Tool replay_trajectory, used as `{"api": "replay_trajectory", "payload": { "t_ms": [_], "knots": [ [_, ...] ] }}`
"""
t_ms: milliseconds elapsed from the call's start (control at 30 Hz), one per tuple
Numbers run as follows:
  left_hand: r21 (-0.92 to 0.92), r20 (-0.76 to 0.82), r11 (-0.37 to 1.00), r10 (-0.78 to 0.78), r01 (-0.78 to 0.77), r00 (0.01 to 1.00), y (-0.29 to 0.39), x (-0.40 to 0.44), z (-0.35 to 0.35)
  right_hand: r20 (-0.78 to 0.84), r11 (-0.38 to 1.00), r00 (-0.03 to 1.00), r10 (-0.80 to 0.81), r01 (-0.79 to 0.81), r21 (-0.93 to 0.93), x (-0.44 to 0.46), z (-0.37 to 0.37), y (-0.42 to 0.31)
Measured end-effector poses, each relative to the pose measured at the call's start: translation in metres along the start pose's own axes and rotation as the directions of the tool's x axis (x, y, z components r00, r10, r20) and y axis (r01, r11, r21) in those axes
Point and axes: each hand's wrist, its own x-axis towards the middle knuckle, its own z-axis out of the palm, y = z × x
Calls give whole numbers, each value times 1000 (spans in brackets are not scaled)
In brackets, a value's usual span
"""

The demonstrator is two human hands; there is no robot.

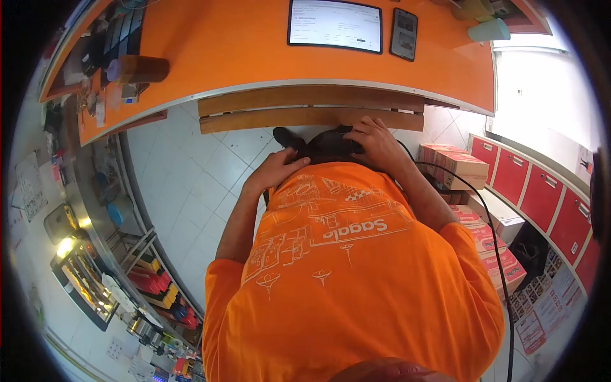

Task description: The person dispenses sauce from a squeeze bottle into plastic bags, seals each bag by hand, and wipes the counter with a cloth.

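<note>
Palm down, my left hand (277, 169) rests at the left side of my lap, by the hem of the orange shirt (356, 254), with its fingers apart and nothing seen in it. On the right of the lap, my right hand (374, 144) lies over the dark clothing (331, 144), fingers bent and spread, with no object visible in it. A dark shoe (289, 140) shows beyond my left hand. Away from both hands, a lit tablet (335, 25) and a phone (404, 34) lie on the orange table (235, 38).
A wooden slatted bench (312, 118) stands under the table's edge. On the table's left is a brown bottle (141, 69). Cartons (453, 167) and red cabinets (541, 186) line the right. A black cable (493, 223) runs down beside my right arm. Metal shelving (143, 254) stands left.
</note>
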Motion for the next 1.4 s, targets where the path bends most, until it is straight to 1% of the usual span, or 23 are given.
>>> {"api": "replay_trajectory", "payload": {
  "t_ms": [100,133,233,300,367,400,433,467,500,533,567,600,667,767,833,933,1067,1167,1233,1267,1300,1333,1400],
  "knots": [
    [88,-37,992,-93,96,995,6,8,-16,1,997,999,33,-33,64,-1,-6,10],
    [85,-10,995,-57,58,998,11,14,-20,-1,994,999,46,-46,97,-2,-9,13],
    [48,69,996,74,-77,995,18,43,-30,16,722,968,249,-196,664,0,-20,25],
    [-5,134,982,186,-187,973,17,85,-21,22,663,953,304,-228,713,4,-23,38],
    [-62,148,991,123,-115,981,39,126,-9,12,676,939,343,-256,691,9,-24,46],
    [63,121,870,480,-489,869,30,162,12,-10,720,935,354,-266,641,11,-25,48],
    [199,143,603,762,-772,632,27,197,32,-32,763,932,360,-274,585,15,-24,54],
    [82,224,855,485,-512,845,50,210,46,-126,817,926,356,-243,524,19,-16,67],
    [-75,137,869,494,-488,859,111,166,45,-162,793,916,366,-217,569,23,-14,79],
    [292,263,823,422,-488,868,122,188,66,-189,768,908,375,-190,612,28,-14,90],
    [320,279,810,414,-491,866,129,192,94,-208,739,899,384,-165,654,33,-15,98],
    [348,294,797,407,-494,865,136,197,121,-100,700,914,394,-228,676,39,-17,107],
    [251,47,879,408,-406,912,163,124,131,113,628,907,407,-367,687,55,-21,115],
    [161,-334,935,352,-315,874,168,80,153,352,613,910,218,-408,676,81,-16,81],
    [107,-339,934,355,-340,871,149,78,144,470,739,881,-57,-279,614,97,2,40],
    [121,-42,890,447,-439,894,90,86,114,609,825,717,-339,-84,559,116,39,-25],
    [426,147,775,450,-467,881,15,87,107,757,896,572,-316,-82,436,126,98,-87],
    [132,126,803,568,-581,813,-20,-55,20,815,936,521,-254,-82,344,145,153,-126],
    [-293,-72,835,466,-465,882,-93,-96,2,845,961,497,-196,-72,266,166,192,-150],
    [-314,-247,840,379,-444,892,-120,-138,-10,858,974,489,-157,-69,217,176,205,-159],
    [-500,-337,778,230,-380,913,-158,-162,-7,870,983,479,-120,-67,172,186,216,-165],
    [-347,-438,872,173,-344,882,-207,-178,-3,879,989,469,-85,-65,130,195,225,-171],
    [-90,-342,983,118,-158,932,-234,-258,-15,892,995,451,-26,-75,66,207,233,-173]
  ]
}}
